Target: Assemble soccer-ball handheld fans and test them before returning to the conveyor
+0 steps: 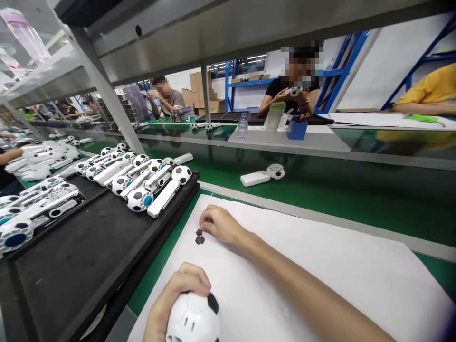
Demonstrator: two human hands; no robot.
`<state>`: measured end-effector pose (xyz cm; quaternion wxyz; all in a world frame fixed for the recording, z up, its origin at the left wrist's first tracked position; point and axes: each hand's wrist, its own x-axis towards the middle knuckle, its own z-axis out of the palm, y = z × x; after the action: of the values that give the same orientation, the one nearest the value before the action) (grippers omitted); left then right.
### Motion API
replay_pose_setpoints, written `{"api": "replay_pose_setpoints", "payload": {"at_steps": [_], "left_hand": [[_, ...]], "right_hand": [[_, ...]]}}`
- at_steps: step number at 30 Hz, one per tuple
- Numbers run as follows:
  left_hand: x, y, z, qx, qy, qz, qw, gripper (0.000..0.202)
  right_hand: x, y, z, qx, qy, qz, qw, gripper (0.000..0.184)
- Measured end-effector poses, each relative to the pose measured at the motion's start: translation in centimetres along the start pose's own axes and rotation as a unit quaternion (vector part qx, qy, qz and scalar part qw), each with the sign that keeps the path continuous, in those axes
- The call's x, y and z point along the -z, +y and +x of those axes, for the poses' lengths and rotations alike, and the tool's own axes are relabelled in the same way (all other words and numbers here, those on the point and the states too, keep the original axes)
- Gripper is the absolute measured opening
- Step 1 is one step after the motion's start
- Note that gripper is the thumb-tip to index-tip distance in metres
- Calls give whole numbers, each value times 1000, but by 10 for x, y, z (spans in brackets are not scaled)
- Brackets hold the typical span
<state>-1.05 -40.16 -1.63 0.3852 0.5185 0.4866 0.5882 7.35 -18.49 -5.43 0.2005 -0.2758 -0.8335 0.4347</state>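
Observation:
My left hand (166,295) is wrapped round a white and black football-patterned shell (192,316) at the bottom of the view. Two narrow slots show on its side, and its lower part is cut off by the frame edge. Further forward, my right hand (223,227) rests over the white sheet (302,256) with thumb and fingers curled together. Anything between those fingertips is hidden. Just beside them lie small black pentagon pieces (200,240) on the sheet.
At left, a black tray (71,266) holds several football-headed handheld fans (140,199), some with opened handles. A white fan (254,178) lies on the green belt (320,190) beyond the sheet. A metal shelf post (110,102) stands behind the tray. Co-workers sit across the line.

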Motion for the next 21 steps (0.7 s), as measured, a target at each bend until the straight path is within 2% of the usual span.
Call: {"api": "replay_pose_setpoints", "payload": {"at_steps": [2, 4, 7, 10, 14, 17, 21], "left_hand": [[-1, 3, 6, -15, -12, 31, 999, 36], [-4, 7, 10, -18, -20, 46, 999, 35], [-9, 12, 14, -10, -20, 52, 998, 35], [-18, 15, 17, -19, -9, 71, 997, 34], [-30, 19, 24, -39, -25, 91, 995, 33], [-40, 19, 29, -46, -55, 121, 990, 28], [-56, 19, 31, -89, -3, 160, 983, 33]], "right_hand": [[6, -3, -8, -24, 19, 90, 995, 17], [17, -11, -21, -43, 13, 204, 978, 21], [40, -26, -49, -42, -25, 382, 923, 30], [59, -39, -81, -17, -54, 508, 859, 33], [71, -47, -115, 20, -95, 593, 800, 28], [73, -50, -132, 54, -128, 634, 761, 15], [73, -52, -145, 124, -166, 684, 699, 5]]}}
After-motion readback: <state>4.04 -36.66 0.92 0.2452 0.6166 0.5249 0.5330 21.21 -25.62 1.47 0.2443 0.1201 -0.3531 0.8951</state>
